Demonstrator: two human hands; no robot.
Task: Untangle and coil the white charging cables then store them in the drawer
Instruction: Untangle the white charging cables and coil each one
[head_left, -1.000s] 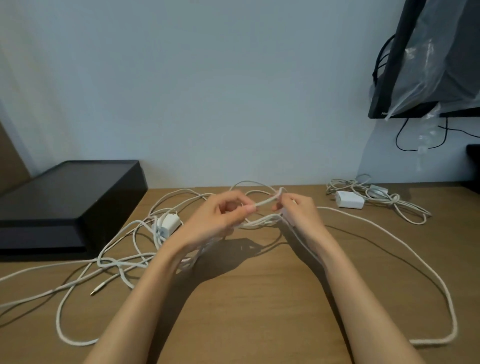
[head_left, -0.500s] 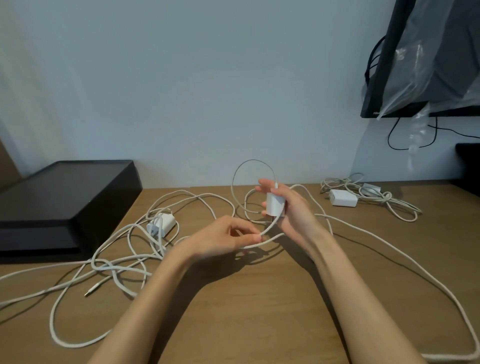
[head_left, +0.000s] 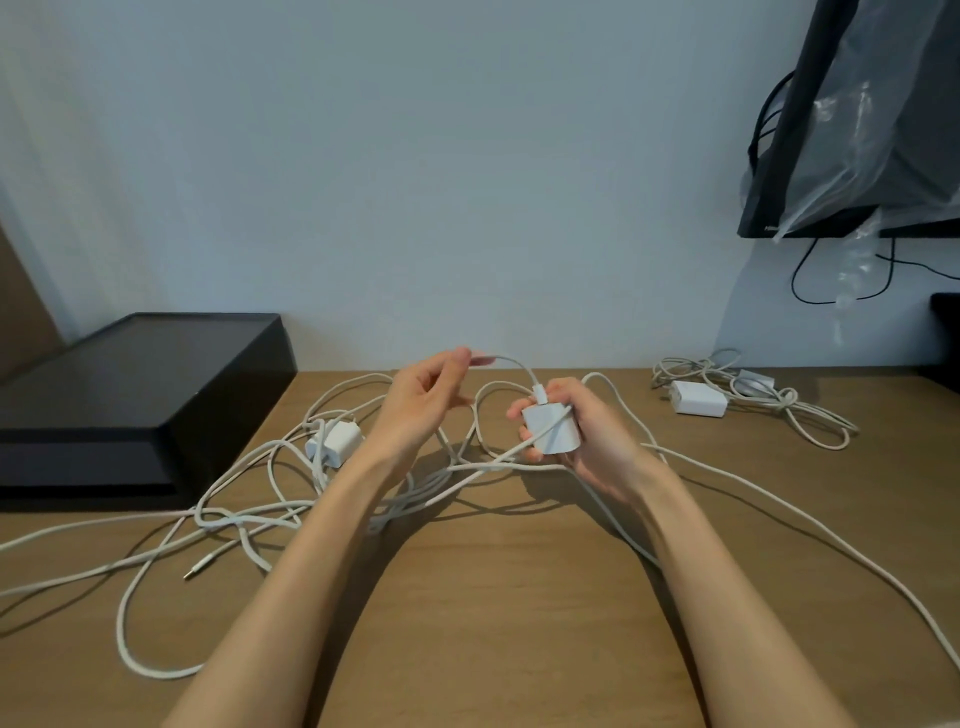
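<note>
My right hand (head_left: 582, 431) grips a white charger block (head_left: 551, 428) above the middle of the wooden desk, with its cable plugged in at the top. My left hand (head_left: 423, 397) is raised beside it and pinches that white cable (head_left: 506, 360) between thumb and fingers near the plug. A tangle of white cables (head_left: 249, 514) spreads over the desk to the left, with a second white charger (head_left: 335, 441) in it. A long white cable (head_left: 831, 535) runs off to the right edge.
A black box (head_left: 130, 395) sits at the back left of the desk (head_left: 493, 623). A bundled white charger with cable (head_left: 698, 397) lies at the back right. A plastic-wrapped black screen (head_left: 857, 130) hangs on the wall at the upper right.
My left hand rose from low over the desk up to the cable near the plug. My right hand turned the charger block and lowered slightly. The raised loop of cable has collapsed.
</note>
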